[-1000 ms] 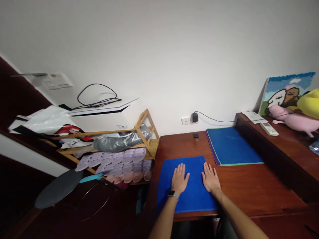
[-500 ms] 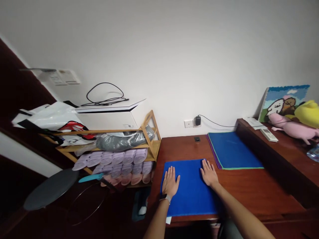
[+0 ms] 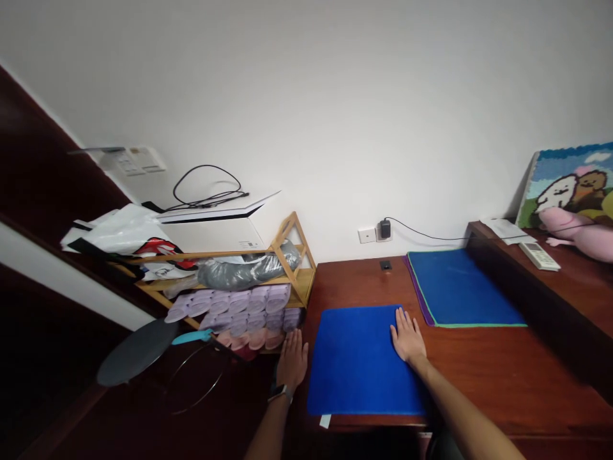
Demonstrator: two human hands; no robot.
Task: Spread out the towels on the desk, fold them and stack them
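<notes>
A bright blue cloth lies spread flat on the reddish-brown wooden desk, a small white tag showing at its lower left corner. My right hand rests palm down on the cloth's upper right part, fingers stretched out. Off the cloth's left side, by the desk's left edge, is my left hand; its fingers are straight and it holds nothing. A watch sits on that wrist. Farther right on the desk lies a stack of darker blue cloths with green and purple edging.
Left of the desk stands a wooden rack with lilac slippers, a white box and a plastic bag. A black charger is plugged into the wall. On the raised right ledge are a remote and a pink plush toy.
My left hand has moved left, off the blue cloth and past the desk's edge. The right hand stays flat on the cloth. The view has shifted slightly.
</notes>
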